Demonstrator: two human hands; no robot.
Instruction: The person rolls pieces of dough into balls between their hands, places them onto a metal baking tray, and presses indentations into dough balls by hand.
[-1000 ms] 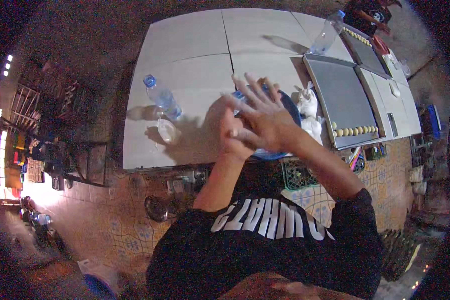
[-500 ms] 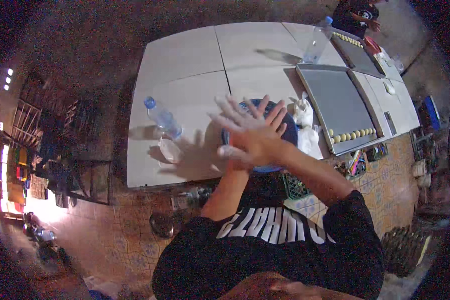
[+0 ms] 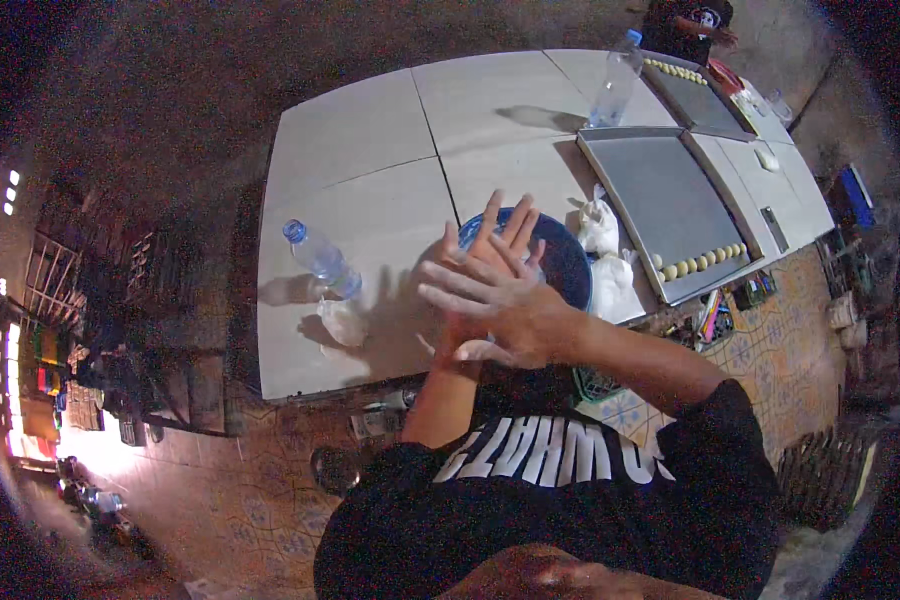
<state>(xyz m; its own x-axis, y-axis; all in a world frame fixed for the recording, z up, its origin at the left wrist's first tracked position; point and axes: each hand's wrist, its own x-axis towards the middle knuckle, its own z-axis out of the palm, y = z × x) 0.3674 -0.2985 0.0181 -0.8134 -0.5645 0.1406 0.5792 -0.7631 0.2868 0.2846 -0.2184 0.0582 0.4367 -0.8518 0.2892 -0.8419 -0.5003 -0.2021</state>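
Observation:
My right hand lies across the back of my left hand, fingers spread, with nothing held. The left hand points away from me with its fingers apart, and its palm is partly hidden under the right. A pale dusting shows on the right hand's fingers. Both hands are at the near left rim of a round blue basin, whose contents I cannot make out. Just right of the basin are two plastic bags of white stuff, one knotted and one nearer me.
On the white table, a clear bottle stands beside a small pale plastic bag. To the right lies a metal tray with a row of pale dough balls. A taller bottle and a person are farther back.
My right hand has slid over the left hand toward its wrist, nearer to me. The left hand's fingers are now less covered. The view has shifted slightly.

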